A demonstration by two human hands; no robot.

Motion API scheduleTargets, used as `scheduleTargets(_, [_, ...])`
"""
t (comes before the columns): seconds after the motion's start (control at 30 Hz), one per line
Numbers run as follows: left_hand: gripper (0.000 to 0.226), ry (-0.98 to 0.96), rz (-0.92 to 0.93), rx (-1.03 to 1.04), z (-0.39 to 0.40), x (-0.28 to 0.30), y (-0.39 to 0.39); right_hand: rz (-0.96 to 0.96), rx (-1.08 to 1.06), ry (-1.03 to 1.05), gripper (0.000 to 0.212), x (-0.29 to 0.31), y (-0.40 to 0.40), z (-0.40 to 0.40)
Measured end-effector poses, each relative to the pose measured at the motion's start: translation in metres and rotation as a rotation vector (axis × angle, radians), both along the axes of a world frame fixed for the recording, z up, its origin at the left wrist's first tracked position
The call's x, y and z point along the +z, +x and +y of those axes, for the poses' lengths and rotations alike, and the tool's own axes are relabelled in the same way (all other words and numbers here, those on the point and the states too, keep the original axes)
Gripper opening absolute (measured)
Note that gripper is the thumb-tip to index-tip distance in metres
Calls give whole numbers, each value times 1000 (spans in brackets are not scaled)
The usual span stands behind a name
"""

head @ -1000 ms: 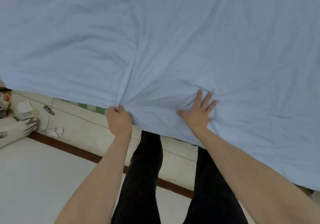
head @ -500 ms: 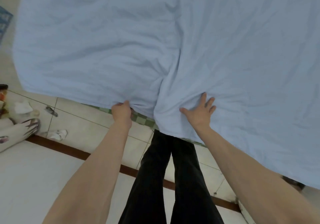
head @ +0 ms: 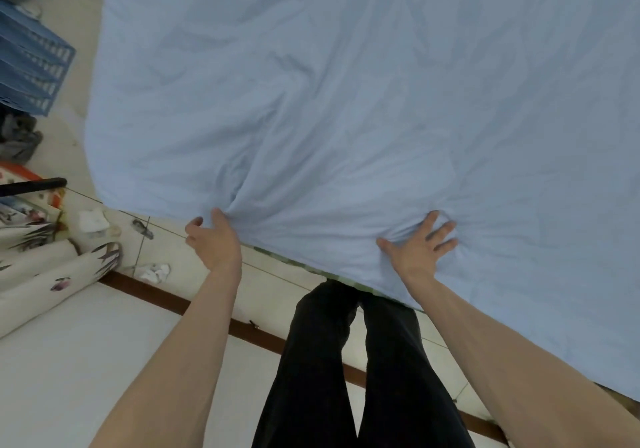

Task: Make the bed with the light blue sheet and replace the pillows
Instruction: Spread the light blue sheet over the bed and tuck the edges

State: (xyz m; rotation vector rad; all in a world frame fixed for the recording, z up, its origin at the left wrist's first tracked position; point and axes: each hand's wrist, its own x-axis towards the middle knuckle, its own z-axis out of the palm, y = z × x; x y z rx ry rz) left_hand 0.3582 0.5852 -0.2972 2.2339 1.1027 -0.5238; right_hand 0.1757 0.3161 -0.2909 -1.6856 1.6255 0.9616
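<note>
The light blue sheet [head: 346, 108] covers the whole bed and hangs over its near edge, with creases fanning out from both hands. My left hand [head: 214, 239] grips a bunch of the sheet at the near edge, fingers curled under the cloth. Further right, my right hand [head: 420, 246] lies flat on the sheet with its fingers spread, pressing it down near the same edge. A strip of green checked bedding [head: 294, 263] peeks out below the sheet between my hands. No pillow on the bed is in view.
White floral bedding [head: 41, 274] is heaped on the tiled floor at the left. A blue plastic crate [head: 31, 66] stands at the upper left, dark clothes below it. Crumpled tissues [head: 152, 271] lie on the tiles. My legs in black trousers [head: 346, 361] stand against the bed.
The view has swung left, so the bed's left corner and the blue crate now show. My hands are further apart along the edge. The left still grips, the right still presses flat.
</note>
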Motion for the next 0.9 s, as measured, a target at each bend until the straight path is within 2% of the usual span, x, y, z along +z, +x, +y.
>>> scheduleTargets(0.07, [66,51,15,-94,7,-3,30,30,-35,2,132,0,5,-2])
scheduleTargets(0.17, [71,16,98,-229,20,-10,80,17,-43,-42,122,2,27,12])
scheduleTargets(0.23, [60,18,163,-374,28,-15,100,-92,-36,-65,117,2,50,30])
scheduleTargets(0.33, [32,58,206,-613,38,-15,113,-251,-18,15,119,1,97,67])
scheduleTargets(0.43, [24,93,169,-775,55,-5,114,-201,-37,55,125,-4,125,91])
scheduleTargets(0.53, [16,195,-11,-658,83,16,140,-94,-50,12,133,-9,140,93])
scheduleTargets(0.6, [13,189,-116,-548,100,23,176,-74,-57,-14,135,-12,146,90])
scheduleTargets(0.7, [23,111,45,-560,132,21,217,-24,-69,-35,134,-8,146,106])
scheduleTargets(0.83, [59,48,182,-607,159,12,265,38,-113,-85,123,2,181,120])
scheduleTargets(0.9, [51,31,157,-670,164,1,284,0,-98,-140,108,3,207,129])
